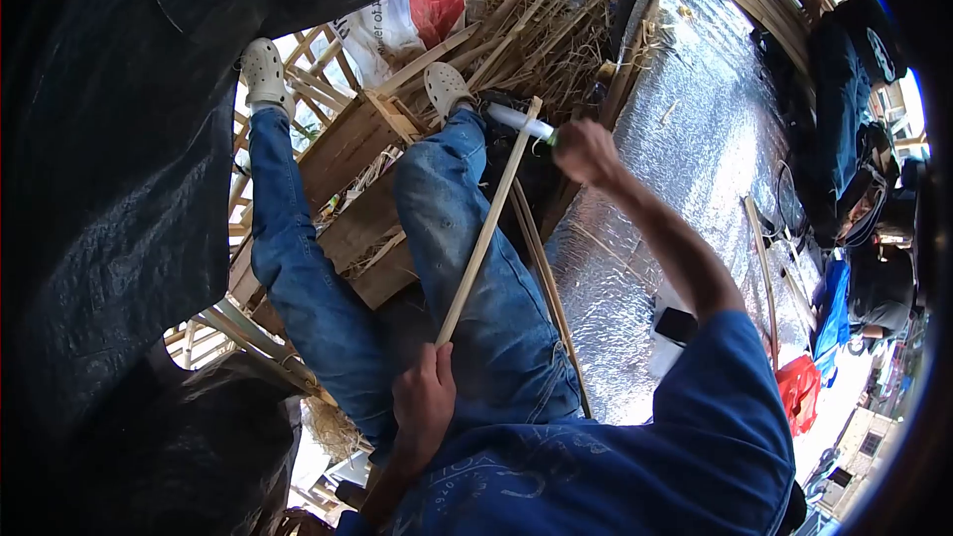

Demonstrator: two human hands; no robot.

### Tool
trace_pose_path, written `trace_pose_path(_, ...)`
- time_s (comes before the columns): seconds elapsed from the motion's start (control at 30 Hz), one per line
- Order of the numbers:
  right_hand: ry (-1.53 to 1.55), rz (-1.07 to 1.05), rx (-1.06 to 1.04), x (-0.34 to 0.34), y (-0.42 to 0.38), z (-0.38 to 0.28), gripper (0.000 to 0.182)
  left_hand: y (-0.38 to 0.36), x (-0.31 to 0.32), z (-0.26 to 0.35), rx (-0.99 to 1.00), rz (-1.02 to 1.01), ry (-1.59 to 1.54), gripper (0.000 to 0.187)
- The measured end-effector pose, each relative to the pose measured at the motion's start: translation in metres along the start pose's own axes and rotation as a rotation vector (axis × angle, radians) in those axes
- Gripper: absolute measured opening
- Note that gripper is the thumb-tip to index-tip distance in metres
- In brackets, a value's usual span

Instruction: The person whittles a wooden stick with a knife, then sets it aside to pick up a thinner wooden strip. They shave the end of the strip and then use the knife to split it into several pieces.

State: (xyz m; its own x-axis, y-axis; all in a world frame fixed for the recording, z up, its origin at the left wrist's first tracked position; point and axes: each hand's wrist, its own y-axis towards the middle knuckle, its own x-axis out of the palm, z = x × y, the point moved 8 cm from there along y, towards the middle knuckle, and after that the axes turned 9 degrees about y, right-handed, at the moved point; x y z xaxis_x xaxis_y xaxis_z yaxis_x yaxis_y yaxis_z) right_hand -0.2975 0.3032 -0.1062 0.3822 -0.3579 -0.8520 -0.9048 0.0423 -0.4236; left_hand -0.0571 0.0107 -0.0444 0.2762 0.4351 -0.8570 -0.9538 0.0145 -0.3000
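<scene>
My left hand (pixel 425 392) is closed around the lower end of a long, pale bamboo strip (pixel 484 236), which slants up over my jeans. Near the strip's upper end, my right hand (pixel 588 152) grips the green handle of a knife (pixel 520 122). The knife's whitish blade points to the left and crosses the strip close to its tip; whether it cuts into the strip cannot be made out. A second strip (pixel 544 283) lies beside my right thigh.
Wooden boxes (pixel 342 154) stand between my legs. Beyond my feet are a pile of sticks and shavings (pixel 556 30) and a red and white sack (pixel 437 0). A silvery sheet (pixel 695 119) at right bears a phone (pixel 676 326). Another person (pixel 842 89) is at upper right.
</scene>
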Motion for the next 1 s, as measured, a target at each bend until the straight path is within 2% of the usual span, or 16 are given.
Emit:
trace_pose_path(0.07,0.065,0.03,0.019,0.002,0.004,-0.001,0.027,0.004,0.001,0.002,0.001,-0.013,0.009,0.03)
trace_pose_path(0.13,0.155,-0.012,-0.189,0.003,-0.047,-0.049,0.023,0.005,0.0,0.002,0.021,0.03,-0.003,0.03)
trace_pose_path(0.2,0.07,-0.053,-0.634,0.055,-0.103,-0.094,0.016,0.004,0.001,0.0,0.017,0.039,-0.025,0.03)
trace_pose_path(0.23,0.071,-0.056,-0.638,0.052,-0.097,-0.092,0.016,0.003,0.001,-0.001,0.021,0.034,-0.032,0.03)
trace_pose_path(0.3,-0.068,-0.11,-0.313,0.037,-0.061,-0.059,0.015,0.0,-0.001,-0.003,-0.003,0.004,-0.035,0.03)
trace_pose_path(0.33,0.136,0.226,-0.498,0.016,-0.024,-0.012,0.02,-0.002,-0.001,-0.004,-0.021,-0.021,-0.041,0.03)
trace_pose_path(0.37,0.132,0.042,0.101,-0.009,0.014,0.029,0.024,-0.006,0.001,-0.005,-0.011,-0.023,-0.038,0.03)
trace_pose_path(0.47,0.034,0.347,0.099,-0.052,0.041,0.082,0.028,-0.007,0.001,-0.007,0.029,-0.008,-0.09,0.031)
trace_pose_path(0.6,0.169,0.12,0.006,-0.001,-0.022,0.021,0.032,-0.004,0.008,-0.011,0.038,-0.062,-0.24,0.033)
trace_pose_path(0.67,0.327,0.179,0.017,0.013,-0.024,0.028,0.035,-0.001,0.008,-0.021,0.054,-0.098,-0.354,0.034)
trace_pose_path(0.7,0.324,0.189,0.019,0.012,-0.03,0.023,0.035,-0.005,0.018,-0.03,-0.079,-0.33,-0.621,0.035)
trace_pose_path(0.73,0.768,0.112,0.198,0.019,-0.036,0.026,0.038,-0.014,0.027,-0.027,-0.207,-0.565,-0.88,0.036)
trace_pose_path(0.77,1.213,0.031,0.37,0.031,-0.044,0.026,0.042,-0.02,0.021,-0.024,-0.29,-0.604,-0.967,0.037)
trace_pose_path(0.83,1.894,-0.175,0.25,0.052,-0.046,-0.001,0.041,-0.027,0.018,-0.028,-0.259,-0.622,-0.966,0.036)
trace_pose_path(0.93,2.153,-0.23,0.042,0.016,-0.075,-0.055,0.046,-0.038,0.011,-0.036,-0.207,-0.688,-0.902,0.035)
trace_pose_path(1.0,2.093,-0.096,-0.072,-0.01,-0.091,-0.072,0.038,-0.038,0.003,-0.039,-0.156,-0.725,-0.842,0.036)
